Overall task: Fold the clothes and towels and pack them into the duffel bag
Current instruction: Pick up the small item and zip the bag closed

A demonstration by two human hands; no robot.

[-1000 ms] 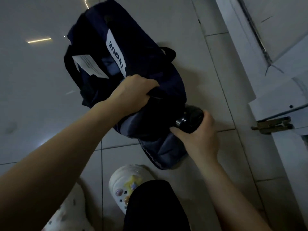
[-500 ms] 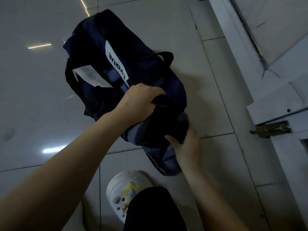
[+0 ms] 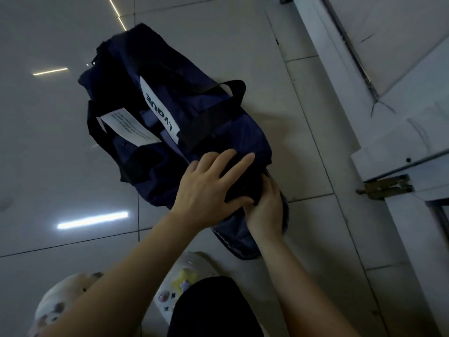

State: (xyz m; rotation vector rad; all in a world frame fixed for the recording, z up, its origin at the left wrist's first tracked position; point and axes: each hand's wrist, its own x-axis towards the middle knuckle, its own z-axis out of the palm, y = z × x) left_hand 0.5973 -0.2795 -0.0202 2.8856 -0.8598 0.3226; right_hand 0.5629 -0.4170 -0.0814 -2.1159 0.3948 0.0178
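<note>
A navy duffel bag lies on the tiled floor, with a white "LVQUE" label and a paper tag on top. Its black handles lie slack. My left hand presses flat on the bag's near end, fingers spread and straight over dark fabric. Just right of it, my right hand reaches into the end pocket. Its fingertips are hidden under the dark fabric. No clothes or towels show outside the bag.
White clogs with charms and a black trouser leg are directly below the bag. A white door frame with a brass hinge runs along the right. Glossy grey tiles spread to the left.
My left hand let go of the bag's bunched fabric and now lies flat on it. The dark bottle my right hand held has gone out of sight at the bag's end.
</note>
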